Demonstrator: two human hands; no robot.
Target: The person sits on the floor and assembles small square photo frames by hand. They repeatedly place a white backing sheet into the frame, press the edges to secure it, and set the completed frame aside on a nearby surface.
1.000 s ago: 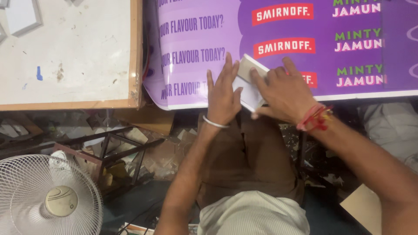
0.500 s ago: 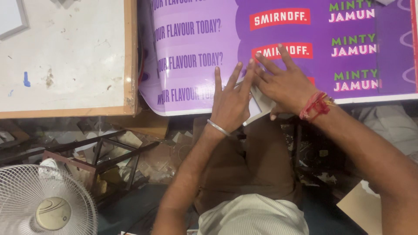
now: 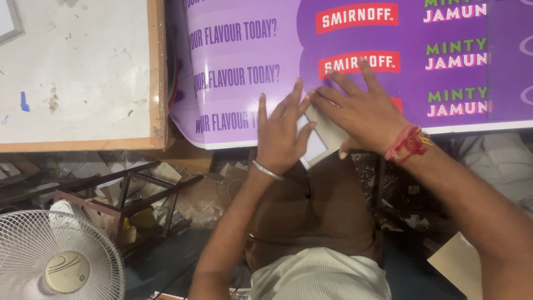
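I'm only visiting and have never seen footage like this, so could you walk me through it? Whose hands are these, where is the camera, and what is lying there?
There is no machine here: a person works with two bare hands, and the camera sits on that person's head, looking straight down. So the arms reach into the picture from the bottom edge.

The left hand, with a metal bangle at the wrist, lies flat with its fingers spread. The right hand, with a red thread around the wrist, lies flat beside it. Both press on a small pale card that sits at the near edge of a large purple printed sheet. Neither hand is closed around anything.

To the left is a scuffed white board with a wooden frame. Lower down, on the cluttered floor, stand a white fan and a dark metal frame.
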